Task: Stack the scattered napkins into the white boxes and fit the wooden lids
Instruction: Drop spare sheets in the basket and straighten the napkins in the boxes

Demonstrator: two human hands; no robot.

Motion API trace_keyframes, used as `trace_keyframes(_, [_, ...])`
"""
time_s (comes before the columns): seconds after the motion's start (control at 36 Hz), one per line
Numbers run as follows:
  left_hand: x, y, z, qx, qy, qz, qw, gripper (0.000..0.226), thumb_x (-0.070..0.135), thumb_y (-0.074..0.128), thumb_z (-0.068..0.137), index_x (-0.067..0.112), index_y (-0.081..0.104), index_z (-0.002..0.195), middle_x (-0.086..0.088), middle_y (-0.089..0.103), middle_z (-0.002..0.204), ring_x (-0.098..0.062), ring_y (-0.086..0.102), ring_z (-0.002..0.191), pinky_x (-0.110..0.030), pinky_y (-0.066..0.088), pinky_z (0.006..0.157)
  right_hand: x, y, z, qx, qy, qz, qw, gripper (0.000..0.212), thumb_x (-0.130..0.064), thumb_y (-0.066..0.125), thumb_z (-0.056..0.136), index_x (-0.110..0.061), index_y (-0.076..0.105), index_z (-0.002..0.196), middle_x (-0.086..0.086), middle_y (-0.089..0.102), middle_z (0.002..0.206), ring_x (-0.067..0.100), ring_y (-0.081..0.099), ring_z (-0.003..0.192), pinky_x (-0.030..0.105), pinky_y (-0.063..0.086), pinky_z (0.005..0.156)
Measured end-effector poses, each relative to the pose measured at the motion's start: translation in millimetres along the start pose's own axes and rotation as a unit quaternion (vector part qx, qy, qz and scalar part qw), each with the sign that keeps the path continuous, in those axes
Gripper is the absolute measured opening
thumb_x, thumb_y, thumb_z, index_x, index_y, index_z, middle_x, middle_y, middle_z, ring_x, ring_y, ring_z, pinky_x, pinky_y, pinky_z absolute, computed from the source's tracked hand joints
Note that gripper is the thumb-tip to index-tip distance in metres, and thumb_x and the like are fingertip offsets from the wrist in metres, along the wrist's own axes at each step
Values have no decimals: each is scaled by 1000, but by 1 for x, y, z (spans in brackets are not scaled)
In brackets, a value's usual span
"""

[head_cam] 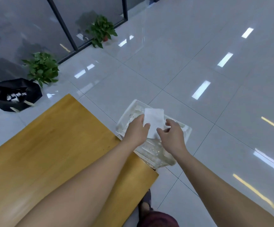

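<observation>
A white folded napkin (pixel 154 119) is held up over a white perforated basket (pixel 186 130) that stands on the floor beside the table's right edge. My left hand (pixel 137 131) pinches the napkin's left edge between thumb and fingers. My right hand (pixel 173 136) is just right of the napkin's lower corner, fingers curled and thumb spread, close to the paper; whether it touches the napkin is unclear. The basket is lined with clear plastic and its contents look pale and blurred. No white boxes or wooden lids show in view.
A yellow wooden table (pixel 51 145) fills the lower left. On the glossy tiled floor stand two potted plants (pixel 42 68) (pixel 102 30) by a glass wall, and a black bag (pixel 16 94). My foot (pixel 147 202) shows under the table's near corner.
</observation>
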State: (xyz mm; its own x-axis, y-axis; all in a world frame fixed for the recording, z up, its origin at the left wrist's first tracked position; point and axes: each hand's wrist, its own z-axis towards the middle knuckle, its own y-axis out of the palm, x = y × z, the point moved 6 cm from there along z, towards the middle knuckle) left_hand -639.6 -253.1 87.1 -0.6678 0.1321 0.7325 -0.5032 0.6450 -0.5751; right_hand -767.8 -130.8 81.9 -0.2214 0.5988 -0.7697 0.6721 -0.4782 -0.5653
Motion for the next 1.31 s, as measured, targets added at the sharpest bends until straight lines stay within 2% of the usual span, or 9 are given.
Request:
trace_keyframes(0.17, [0, 11, 2, 24, -18, -27, 999, 57, 27, 59, 109, 23, 42, 163, 1, 55, 158, -18, 52, 146, -33, 42, 114, 6, 5, 8, -21, -9, 18, 1000, 56, -33, 73, 99, -23, 54, 151, -14, 62, 126, 5, 66, 91, 26, 53, 83])
trace_keyframes(0.28, [-1, 10, 5, 41, -38, -59, 997, 66, 24, 62, 107, 26, 35, 167, 5, 58, 152, -14, 57, 137, -37, 49, 113, 9, 2, 14, -26, 21, 80, 996, 46, -31, 76, 97, -27, 59, 140, -13, 67, 112, 8, 66, 87, 30, 56, 86])
trace_keyframes(0.36, [0, 7, 7, 50, -43, -80, 995, 65, 20, 63, 106, 26, 38, 165, 8, 59, 144, -10, 61, 127, -30, 52, 103, 7, 3, 20, -45, 33, 127, 990, 13, -27, 77, 95, -21, 68, 103, -13, 64, 83, 5, 58, 69, 29, 49, 75])
trace_keyframes(0.53, [3, 3, 6, 72, -55, -136, 987, 67, 13, 68, 101, 32, 43, 160, 12, 64, 127, 0, 65, 105, -22, 54, 79, -1, 0, 23, -50, 11, 112, 992, 28, -20, 73, 95, -17, 60, 70, -10, 50, 63, 7, 43, 56, 26, 39, 61])
trace_keyframes(0.69, [0, 3, 1, 60, -94, -209, 972, 67, 18, 73, 98, 32, 45, 158, 16, 67, 113, -1, 67, 103, -25, 56, 78, -2, -2, 21, -71, 26, 133, 988, 8, -15, 65, 97, -20, 71, 96, -4, 76, 88, 17, 69, 75, 28, 51, 65])
trace_keyframes(0.83, [1, 1, 0, 40, -95, -279, 955, 40, 12, 72, 97, 30, 70, 132, 4, 79, 113, -17, 77, 107, -41, 66, 92, -13, -12, 11, -123, -1, 220, 968, 34, -5, 67, 95, -27, 70, 122, 0, 81, 100, 21, 76, 88, 36, 61, 77])
trace_keyframes(1.0, [7, -1, -1, 34, -57, -254, 965, 33, 19, 76, 94, 35, 73, 122, 11, 77, 117, -15, 74, 110, -44, 65, 94, -20, -14, 11, -142, -8, 219, 965, 13, -15, 72, 98, -21, 82, 105, 3, 80, 97, 23, 77, 94, 40, 60, 83])
trace_keyframes(1.14, [7, -4, -3, 14, -64, -293, 954, 77, 40, 91, 80, 42, 52, 147, 13, 68, 133, -7, 64, 125, -31, 53, 100, -26, -16, 10, -134, -22, 240, 961, 13, -17, 73, 100, -25, 83, 105, 8, 80, 99, 28, 75, 96, 46, 59, 87])
trace_keyframes(1.31, [15, -6, -7, -6, -8, -311, 950, 42, 7, 82, 93, 25, 71, 129, 3, 80, 121, -15, 73, 118, -43, 57, 110, -42, -21, 5, -131, -68, 257, 955, 27, -3, 67, 101, -26, 80, 109, -4, 81, 101, 16, 76, 99, 31, 58, 88])
